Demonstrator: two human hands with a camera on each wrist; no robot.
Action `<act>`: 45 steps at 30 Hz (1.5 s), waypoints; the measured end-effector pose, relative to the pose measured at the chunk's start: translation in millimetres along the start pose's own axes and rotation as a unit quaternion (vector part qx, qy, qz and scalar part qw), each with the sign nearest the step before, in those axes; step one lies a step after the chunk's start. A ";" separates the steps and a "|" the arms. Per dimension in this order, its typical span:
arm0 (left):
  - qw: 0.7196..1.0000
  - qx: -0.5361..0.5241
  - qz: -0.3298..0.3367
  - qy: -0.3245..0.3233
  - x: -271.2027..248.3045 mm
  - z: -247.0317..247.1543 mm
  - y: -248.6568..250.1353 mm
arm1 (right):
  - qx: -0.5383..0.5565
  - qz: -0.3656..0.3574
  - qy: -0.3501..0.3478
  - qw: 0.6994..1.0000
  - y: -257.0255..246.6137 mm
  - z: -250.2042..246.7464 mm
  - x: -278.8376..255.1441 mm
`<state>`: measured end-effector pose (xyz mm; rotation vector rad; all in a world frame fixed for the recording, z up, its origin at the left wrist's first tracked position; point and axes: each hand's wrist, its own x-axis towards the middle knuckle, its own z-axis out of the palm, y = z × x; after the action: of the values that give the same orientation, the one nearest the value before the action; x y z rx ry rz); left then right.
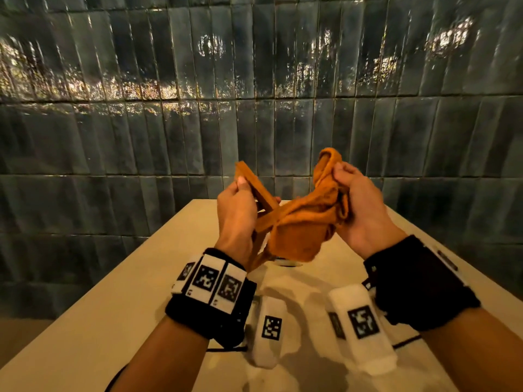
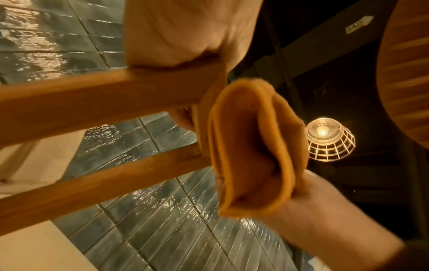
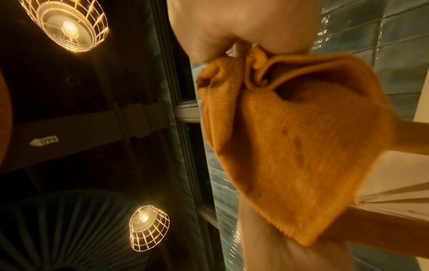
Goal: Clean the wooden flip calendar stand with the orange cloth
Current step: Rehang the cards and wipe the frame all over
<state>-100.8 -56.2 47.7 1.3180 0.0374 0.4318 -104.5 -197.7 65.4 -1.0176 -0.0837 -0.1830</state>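
- My left hand [image 1: 236, 206] is raised above the pale table [image 1: 121, 281], knuckles toward me, thumb and fingers curled round a slat of the wooden calendar stand [image 1: 256, 190], which hangs tilted in the air.
- The orange cloth [image 1: 304, 222] is draped over the stand's right end, between my two hands and touching the wood.
- My right hand [image 1: 358, 206] is lifted beside it, palm turned in, fingers bunched and pinching the cloth's gathered top.
- Two white marker blocks [image 1: 362, 329] lie on the table below my wrists.
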 end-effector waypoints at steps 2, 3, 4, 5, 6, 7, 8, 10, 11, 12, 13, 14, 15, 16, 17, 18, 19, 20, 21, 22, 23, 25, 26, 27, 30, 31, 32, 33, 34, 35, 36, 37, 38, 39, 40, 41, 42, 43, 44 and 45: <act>0.999 0.038 0.017 0.015 -1.4 5.4 -2.6 | 0.007 -0.064 0.017 0.998 2.6 8.1 0.3; 0.998 0.060 0.031 0.019 -1.5 7.4 -4.0 | -0.019 -0.109 0.013 0.994 7.2 13.5 0.7; 0.995 0.081 0.048 0.015 -0.9 8.9 -6.1 | -0.083 -0.169 0.004 0.982 13.4 18.2 1.3; 0.994 0.093 0.064 0.011 -0.7 9.8 -7.4 | -0.178 -0.238 -0.003 0.955 21.4 22.0 1.9; 0.992 0.103 0.074 0.010 -0.4 10.6 -8.8 | -0.267 -0.302 -0.005 0.915 28.3 23.8 1.7; 0.992 0.105 0.075 0.009 -1.2 11.2 -8.9 | -0.330 -0.344 0.001 0.879 32.1 23.6 -0.6; 0.992 0.101 0.071 0.007 -2.2 10.7 -7.8 | -0.368 -0.366 0.002 0.855 33.7 20.9 -2.3; 0.997 0.067 0.041 0.000 -4.6 9.1 -2.5 | -0.412 -0.363 -0.038 0.835 32.9 12.2 -3.2; 0.999 0.043 0.017 -0.007 -5.0 7.8 -1.2 | -0.424 -0.331 -0.083 0.839 31.1 7.4 -4.8; 1.000 0.026 -0.001 -0.014 -4.9 6.2 0.2 | -0.429 -0.283 -0.139 0.846 29.0 2.7 -6.1; 1.000 0.018 -0.011 -0.020 -4.7 4.6 1.6 | -0.435 -0.233 -0.194 0.848 25.7 -1.7 -8.9; 1.000 0.015 -0.014 -0.020 -3.4 3.0 2.6 | -0.460 -0.196 -0.236 0.833 22.4 -5.0 -10.5; 1.000 0.014 -0.014 -0.017 -2.8 2.4 3.4 | -0.496 -0.173 -0.265 0.808 18.7 -7.8 -12.8; 1.000 0.011 -0.012 -0.013 -2.4 1.8 4.3 | -0.529 -0.171 -0.285 0.781 14.8 -9.5 -15.4; 1.000 0.006 -0.013 -0.009 -2.9 1.7 6.1 | -0.555 -0.186 -0.290 0.757 11.1 -11.1 -17.4; 1.000 0.000 -0.015 -0.007 -3.6 1.9 8.1 | -0.571 -0.213 -0.284 0.740 7.9 -12.8 -18.6; 1.000 -0.003 -0.017 -0.006 -3.8 1.8 9.6 | -0.577 -0.247 -0.269 0.731 5.5 -14.1 -18.8; 1.000 -0.004 -0.015 -0.005 -3.8 0.6 11.3 | -0.576 -0.283 -0.250 0.725 3.5 -15.8 -17.7; 1.000 -0.007 -0.011 -0.001 -3.6 -1.4 12.7 | -0.575 -0.314 -0.226 0.721 0.9 -18.1 -16.5; 1.000 -0.011 -0.006 0.006 -3.3 -3.4 14.3 | -0.572 -0.336 -0.194 0.723 -2.3 -20.7 -14.7; 1.000 -0.015 -0.005 0.012 -3.3 -5.4 15.7 | -0.564 -0.345 -0.157 0.733 -7.0 -23.2 -13.6; 1.000 -0.012 0.001 0.022 -2.9 -7.5 15.8 | -0.538 -0.344 -0.114 0.761 -14.8 -24.0 -16.2; 1.000 -0.002 0.008 0.028 -3.9 -6.8 15.3 | -0.519 -0.343 -0.123 0.774 -15.5 -20.6 -20.4; 0.999 0.008 0.017 0.038 -4.6 -5.3 14.5 | -0.502 -0.342 -0.144 0.781 -13.4 -14.2 -27.0; 0.998 0.036 0.042 0.038 -3.2 0.7 7.0 | -0.538 -0.371 -0.209 0.728 7.3 6.0 -40.7; 0.998 0.037 0.041 0.037 -2.8 1.5 5.9 | -0.553 -0.388 -0.217 0.705 12.9 7.8 -38.5; 0.999 0.026 0.030 0.037 -2.7 1.4 6.1 | -0.558 -0.399 -0.214 0.695 14.4 7.1 -34.5; 0.999 0.006 0.014 0.036 -2.8 0.1 7.4 | -0.558 -0.401 -0.201 0.698 11.8 4.7 -28.3; 0.999 -0.018 -0.003 0.034 -1.3 -2.6 7.6 | -0.557 -0.398 -0.182 0.706 7.6 0.7 -21.2; 0.999 -0.036 -0.019 0.029 -1.4 -4.7 8.4 | -0.556 -0.396 -0.157 0.714 2.1 -3.6 -13.8; 0.998 -0.048 -0.029 0.024 -1.7 -7.2 8.9 | -0.552 -0.391 -0.133 0.725 -3.3 -8.3 -6.1; 0.997 -0.059 -0.041 0.023 -1.2 -10.2 9.9 | -0.535 -0.380 -0.110 0.746 -7.5 -12.3 0.1; 0.995 -0.076 -0.054 0.020 -0.5 -13.4 11.4 | -0.507 -0.368 -0.086 0.775 -11.2 -14.2 3.4; 0.994 -0.093 -0.063 0.019 0.2 -15.2 13.4 | -0.474 -0.362 -0.068 0.800 -13.2 -14.2 3.2; 0.992 -0.107 -0.070 0.018 1.8 -17.3 13.7 | -0.449 -0.369 -0.062 0.812 -12.9 -12.4 -0.7; 0.990 -0.119 -0.078 0.017 1.7 -17.2 14.8 | -0.435 -0.381 -0.074 0.813 -10.9 -7.7 -8.3; 0.989 -0.128 -0.079 0.007 2.0 -15.7 14.5 | -0.430 -0.394 -0.106 0.805 -7.4 -0.5 -17.9; 0.987 -0.141 -0.079 -0.007 0.2 -12.5 13.8 | -0.438 -0.407 -0.146 0.788 -2.2 7.1 -27.0; 0.988 -0.134 -0.071 -0.020 -2.7 -8.3 12.1 | -0.457 -0.422 -0.174 0.763 3.6 13.4 -33.2; 0.991 -0.119 -0.058 -0.025 -6.0 -4.4 10.6 | -0.480 -0.436 -0.181 0.740 7.9 17.9 -34.5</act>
<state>-110.6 -52.2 55.3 1.0840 0.0193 0.2950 -136.6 -174.5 62.8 -1.9946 -0.9174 -0.9637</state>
